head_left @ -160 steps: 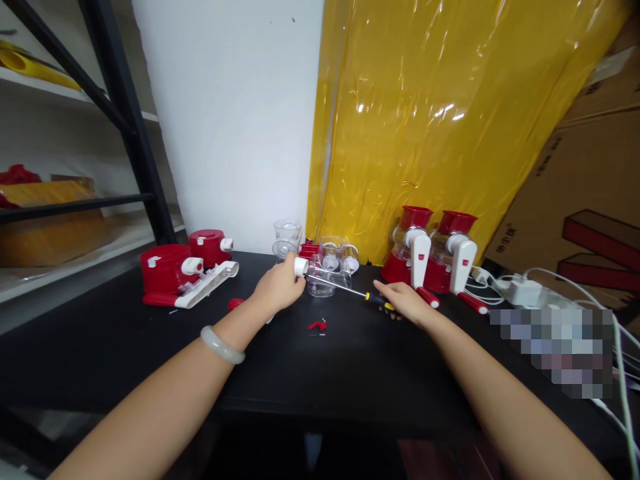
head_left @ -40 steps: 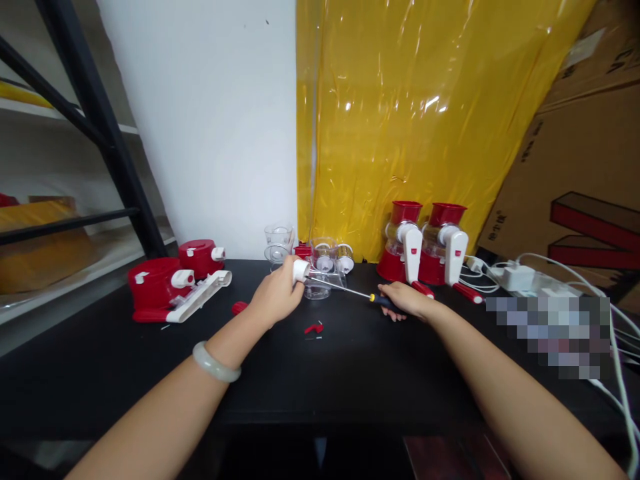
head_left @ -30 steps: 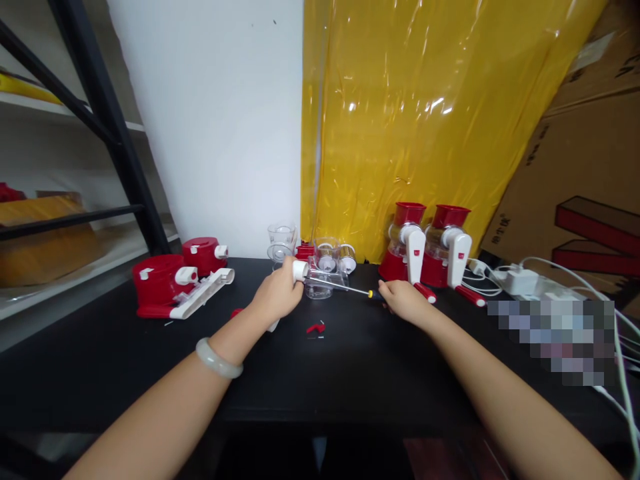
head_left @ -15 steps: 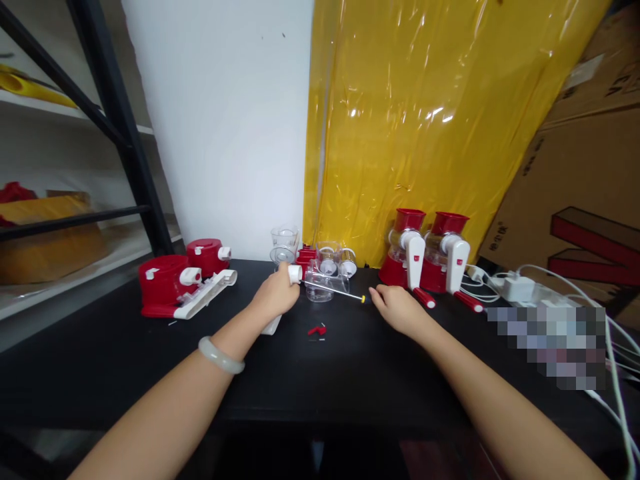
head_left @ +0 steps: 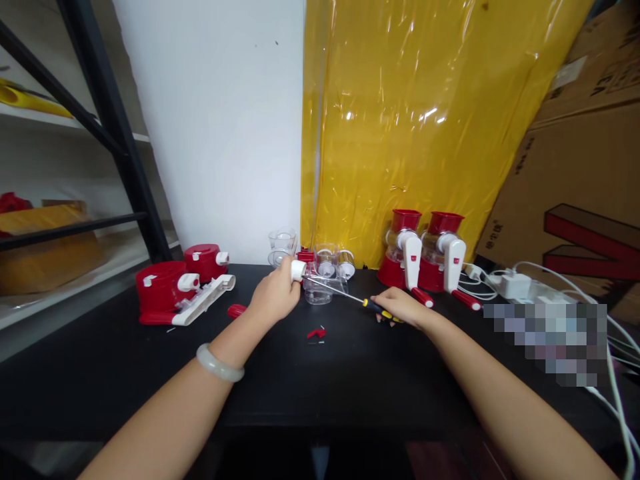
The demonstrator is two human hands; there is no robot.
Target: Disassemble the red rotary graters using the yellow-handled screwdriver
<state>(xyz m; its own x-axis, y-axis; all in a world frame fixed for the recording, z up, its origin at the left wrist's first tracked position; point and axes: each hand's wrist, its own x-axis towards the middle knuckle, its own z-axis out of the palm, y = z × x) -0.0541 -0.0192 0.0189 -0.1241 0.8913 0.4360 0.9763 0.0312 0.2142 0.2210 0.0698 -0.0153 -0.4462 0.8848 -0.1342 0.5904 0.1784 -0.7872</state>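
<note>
My left hand (head_left: 276, 291), with a pale bangle on its wrist, is closed round a white plastic part (head_left: 298, 270) whose round end faces right. My right hand (head_left: 397, 307) grips the black and yellow handle of a screwdriver (head_left: 373, 305). The screwdriver's long shaft points left, and its tip is at the round end of the white part. Under the shaft, clear plastic parts (head_left: 319, 291) stand on the black table (head_left: 370, 387). A small red piece (head_left: 316, 333) lies between my hands with tiny metal pieces beside it. A red handle (head_left: 237, 311) shows beside my left forearm.
Red bases (head_left: 163, 290) and a white crank arm (head_left: 207, 300) are at the left. Two assembled red and white grinders (head_left: 406, 257) (head_left: 447, 257) stand at the right, near white cables and a power adapter (head_left: 515, 286). A black shelf frame (head_left: 113, 120) rises at the left.
The white part in my left hand has turned, and a red handle now shows by my left forearm. My right hand has rotated, exposing the screwdriver's handle. The view has shifted slightly.
</note>
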